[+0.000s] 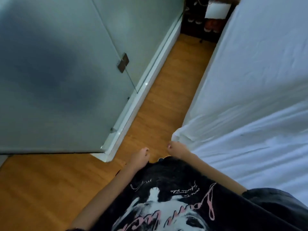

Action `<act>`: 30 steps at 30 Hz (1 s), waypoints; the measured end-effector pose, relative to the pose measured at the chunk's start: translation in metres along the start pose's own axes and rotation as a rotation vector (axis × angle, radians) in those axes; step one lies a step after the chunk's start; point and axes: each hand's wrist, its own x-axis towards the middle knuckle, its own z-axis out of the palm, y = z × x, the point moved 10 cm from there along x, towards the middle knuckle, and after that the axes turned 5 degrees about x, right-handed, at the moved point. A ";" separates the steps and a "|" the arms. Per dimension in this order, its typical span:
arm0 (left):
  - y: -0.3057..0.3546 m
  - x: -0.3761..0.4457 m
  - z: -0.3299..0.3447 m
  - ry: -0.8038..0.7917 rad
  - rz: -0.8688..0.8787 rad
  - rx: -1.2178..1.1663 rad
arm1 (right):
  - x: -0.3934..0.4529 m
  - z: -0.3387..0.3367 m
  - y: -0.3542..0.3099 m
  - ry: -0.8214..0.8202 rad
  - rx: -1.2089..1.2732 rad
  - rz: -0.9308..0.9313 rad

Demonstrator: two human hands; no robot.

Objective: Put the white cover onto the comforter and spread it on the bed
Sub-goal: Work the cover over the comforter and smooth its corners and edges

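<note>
The white cover (250,100) lies spread over the bed on the right, its edge hanging down the bed's side. Its near corner (176,136) droops toward the floor. My right hand (176,150) is curled just under that corner and seems to grip the fabric. My left hand (141,155) hangs a little to the left over the wooden floor, fingers loosely curled and holding nothing. The comforter itself cannot be told apart from the cover.
A pale wardrobe (66,72) with a small dark handle (123,63) stands on the left. A narrow strip of wooden floor (160,97) runs between it and the bed. A dark shelf with shoes (201,22) closes the far end.
</note>
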 end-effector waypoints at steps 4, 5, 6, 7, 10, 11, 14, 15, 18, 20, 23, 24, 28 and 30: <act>0.028 0.083 -0.070 -0.066 0.215 0.300 | 0.046 -0.065 -0.005 0.109 0.110 0.105; 0.040 0.105 -0.088 -0.080 0.280 0.362 | 0.058 -0.078 0.000 0.135 0.150 0.144; 0.051 0.129 -0.106 -0.090 0.333 0.410 | 0.068 -0.088 0.005 0.157 0.198 0.190; 0.064 0.153 -0.125 -0.088 0.380 0.454 | 0.078 -0.099 0.011 0.185 0.247 0.234; 0.112 0.213 -0.179 -0.061 0.499 0.560 | 0.093 -0.136 0.022 0.304 0.433 0.373; 0.127 0.229 -0.193 -0.067 0.531 0.589 | 0.096 -0.146 0.025 0.344 0.488 0.414; 0.165 0.262 -0.220 -0.147 0.603 0.680 | 0.093 -0.168 0.026 0.433 0.653 0.506; 0.177 0.272 -0.224 -0.177 0.629 0.723 | 0.091 -0.173 0.027 0.465 0.699 0.539; 0.215 0.300 -0.224 -0.258 0.715 0.855 | 0.087 -0.178 0.040 0.547 0.856 0.645; 0.241 0.314 -0.217 -0.300 0.762 0.935 | 0.086 -0.178 0.054 0.587 0.945 0.718; 0.288 0.329 -0.196 -0.362 0.847 1.032 | 0.090 -0.176 0.079 0.593 1.051 0.820; 0.304 0.333 -0.186 -0.386 0.883 1.066 | 0.092 -0.176 0.090 0.597 1.090 0.847; 0.376 0.350 -0.150 -0.453 0.977 1.217 | 0.105 -0.191 0.136 0.610 1.241 0.904; 0.414 0.352 -0.133 -0.479 1.045 1.266 | 0.105 -0.206 0.158 0.645 1.288 0.931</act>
